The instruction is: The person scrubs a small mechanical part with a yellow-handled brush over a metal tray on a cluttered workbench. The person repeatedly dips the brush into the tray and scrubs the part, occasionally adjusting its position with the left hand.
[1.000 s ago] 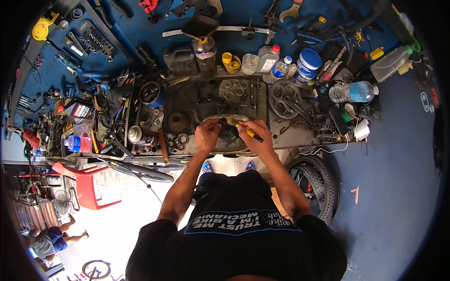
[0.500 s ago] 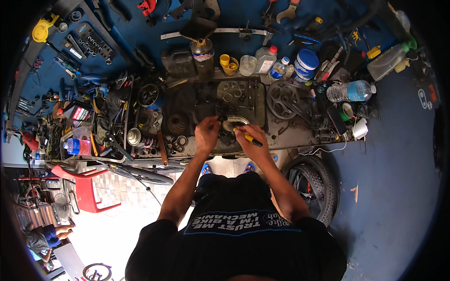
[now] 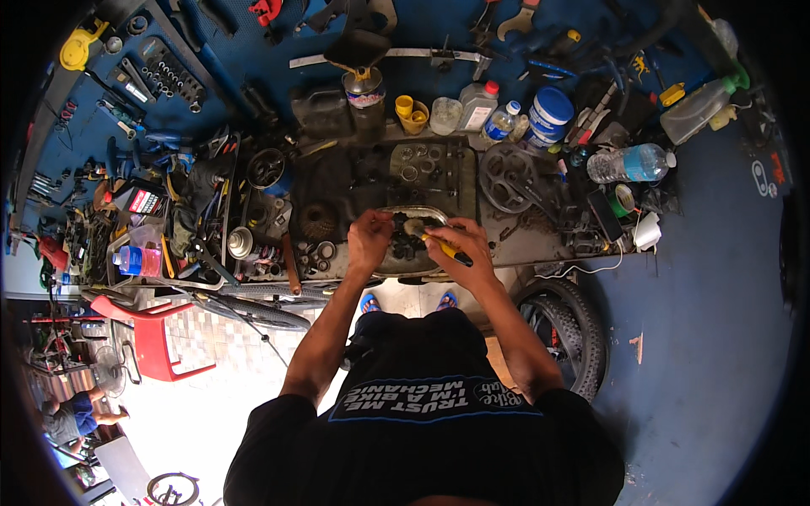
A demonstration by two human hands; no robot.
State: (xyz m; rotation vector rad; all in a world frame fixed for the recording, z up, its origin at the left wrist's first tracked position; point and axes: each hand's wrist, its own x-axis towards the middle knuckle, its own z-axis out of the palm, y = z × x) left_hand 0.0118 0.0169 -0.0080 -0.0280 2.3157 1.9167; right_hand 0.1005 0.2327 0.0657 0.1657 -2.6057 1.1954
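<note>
Grasping a yellow-handled brush (image 3: 451, 251) in the right hand (image 3: 467, 243), apparently pinching a dark part (image 3: 404, 245) steady with the left hand (image 3: 369, 243), mid-frame above a rimmed pan (image 3: 412, 208), presumably to catch dirt.

Bicycle workshop, tools (image 3: 172, 74) on blue wall (image 3: 270, 63), crankset (image 3: 511, 175) on bench (image 3: 506, 244), knobbly tyres (image 3: 596, 347); dim, probably a cassette (image 3: 318, 221)

Left hand (image 3: 369, 240) only has a narrow gap before the cassette (image 3: 317, 222), and the chainring (image 3: 493, 187) kinda blocks the right hand (image 3: 466, 243) forward-right.
</note>
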